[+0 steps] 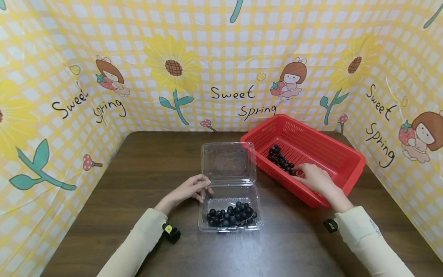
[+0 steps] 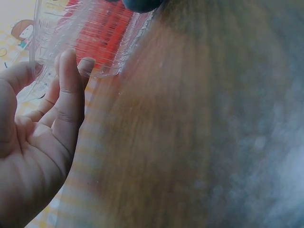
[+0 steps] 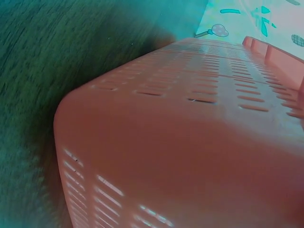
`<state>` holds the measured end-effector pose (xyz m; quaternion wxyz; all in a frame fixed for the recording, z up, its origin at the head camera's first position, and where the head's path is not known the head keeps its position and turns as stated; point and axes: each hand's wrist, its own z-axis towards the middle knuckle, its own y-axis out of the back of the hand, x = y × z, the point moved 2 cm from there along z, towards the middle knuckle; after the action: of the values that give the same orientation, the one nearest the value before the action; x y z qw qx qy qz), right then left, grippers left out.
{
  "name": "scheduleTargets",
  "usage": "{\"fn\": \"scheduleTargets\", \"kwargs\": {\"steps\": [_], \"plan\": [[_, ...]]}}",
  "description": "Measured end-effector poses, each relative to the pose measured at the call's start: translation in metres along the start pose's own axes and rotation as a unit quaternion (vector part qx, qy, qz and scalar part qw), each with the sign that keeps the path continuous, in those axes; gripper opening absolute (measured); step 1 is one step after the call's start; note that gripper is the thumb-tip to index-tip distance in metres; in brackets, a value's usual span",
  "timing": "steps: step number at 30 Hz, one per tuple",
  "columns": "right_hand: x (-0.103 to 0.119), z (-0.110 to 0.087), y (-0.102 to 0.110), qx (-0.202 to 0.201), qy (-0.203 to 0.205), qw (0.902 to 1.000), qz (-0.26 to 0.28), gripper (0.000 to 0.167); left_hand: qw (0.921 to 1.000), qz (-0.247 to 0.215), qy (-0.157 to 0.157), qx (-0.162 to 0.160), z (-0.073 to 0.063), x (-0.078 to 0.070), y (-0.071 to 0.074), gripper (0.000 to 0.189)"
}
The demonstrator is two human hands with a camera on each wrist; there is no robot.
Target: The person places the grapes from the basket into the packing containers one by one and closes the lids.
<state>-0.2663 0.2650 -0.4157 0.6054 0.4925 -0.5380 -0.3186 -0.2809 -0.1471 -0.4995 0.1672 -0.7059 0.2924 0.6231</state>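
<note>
A clear plastic clamshell box [image 1: 230, 230] stands with its lid [image 1: 228, 161] raised, and a bunch of dark grapes [image 1: 232, 215] lies in its base. My left hand [image 1: 194, 187] holds the box's left edge near the hinge. In the left wrist view, the thumb and fingers [image 2: 70, 95] of that hand are on either side of the clear plastic. My right hand [image 1: 314, 178] reaches into a red basket [image 1: 328, 154], its fingertips pinching the near end of another dark grape bunch [image 1: 280, 158]. The right wrist view shows the basket's outer wall [image 3: 166, 142]; the hand is hidden there.
A brown wooden table [image 1: 152, 161] carries the box and the basket, which stands slantwise to the right. A yellow checked cloth [image 1: 221, 50] with printed flowers hangs behind and at both sides. The basket's raised rim stands between its grapes and the box.
</note>
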Motion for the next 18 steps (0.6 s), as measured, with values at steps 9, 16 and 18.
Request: {"fn": "scheduleTargets", "kwargs": {"steps": [9, 16, 18], "plan": [[-0.0007, 0.0008, -0.0014, 0.014, -0.002, 0.9999, -0.001, 0.049, 1.0, 0.003, -0.002, 0.002, 0.0006, -0.0004, 0.0001, 0.034], [-0.0021, 0.0026, -0.0024, 0.033, -0.021, 0.9992, 0.005, 0.046, 1.0, 0.005, -0.005, 0.002, 0.0006, 0.0, 0.0001, 0.035], [-0.0021, 0.0022, -0.0023, 0.037, -0.025, 0.999, 0.007, 0.046, 1.0, 0.004, -0.003, 0.002, 0.0006, 0.0003, 0.0001, 0.034]]}}
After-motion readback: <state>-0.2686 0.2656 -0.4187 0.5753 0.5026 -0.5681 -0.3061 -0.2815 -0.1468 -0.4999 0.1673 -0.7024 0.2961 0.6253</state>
